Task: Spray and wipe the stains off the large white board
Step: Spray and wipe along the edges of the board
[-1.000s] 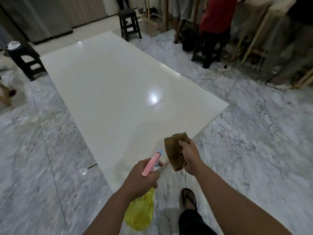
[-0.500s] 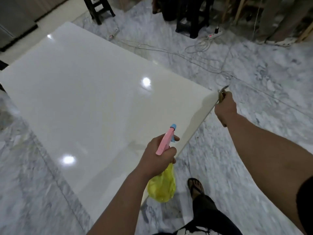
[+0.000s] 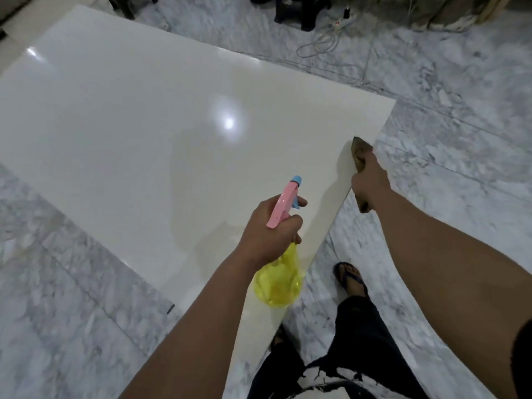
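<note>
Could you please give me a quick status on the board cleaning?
Left hand gripping spray bottle. Right hand holding cloth at board edge. Nothing in the way.

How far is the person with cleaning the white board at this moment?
Done: nothing visible; no spray or wiped patch shows on the white board. In hand: the left hand holds the spray bottle aimed over the board; the right hand grips the brown cloth at the board's edge. Left: spraying and wiping. Stains are not discernible here.

Grey-veined marble floor point(image 3: 449, 174), white power strip point(image 3: 342, 22) with tangled cables point(image 3: 319, 43) near dark stool legs point(image 3: 302, 12), flip-flop point(image 3: 349, 279) on the person's foot
</note>
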